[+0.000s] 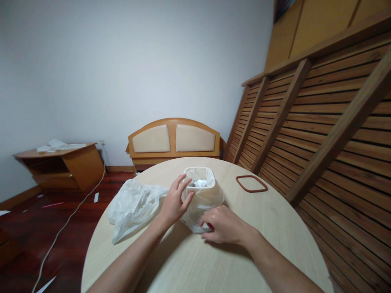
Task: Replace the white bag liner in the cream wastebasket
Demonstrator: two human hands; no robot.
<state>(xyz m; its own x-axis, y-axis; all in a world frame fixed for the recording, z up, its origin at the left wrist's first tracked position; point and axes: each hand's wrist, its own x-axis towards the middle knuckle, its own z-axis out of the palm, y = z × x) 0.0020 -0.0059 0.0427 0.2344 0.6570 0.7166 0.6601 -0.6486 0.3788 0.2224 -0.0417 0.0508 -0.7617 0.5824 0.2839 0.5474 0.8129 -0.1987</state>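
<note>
A small white waste bin (195, 217) stands upright on the round wooden table (189, 268), lined with a thin translucent bag (209, 197) folded over its rim. Crumpled whitish scraps (200, 183) lie inside it. My left hand (176, 199) is at the bin's left side, fingers spread, their tips by the rim. Low at the bin's front right is my right hand (224, 226), fingers loosely curled and the thumb apart from them; no held thing shows. Left of the bin lies a crumpled white plastic bag (134, 207). A brown rounded-square ring (251, 191) lies flat on the right.
Slatted wooden panels (305, 118) lean along the right side, close to the table edge. A headboard (174, 138) stands behind the table. To the left are a low cabinet (73, 171) with papers on it and a cable (69, 221) across the dark red floor.
</note>
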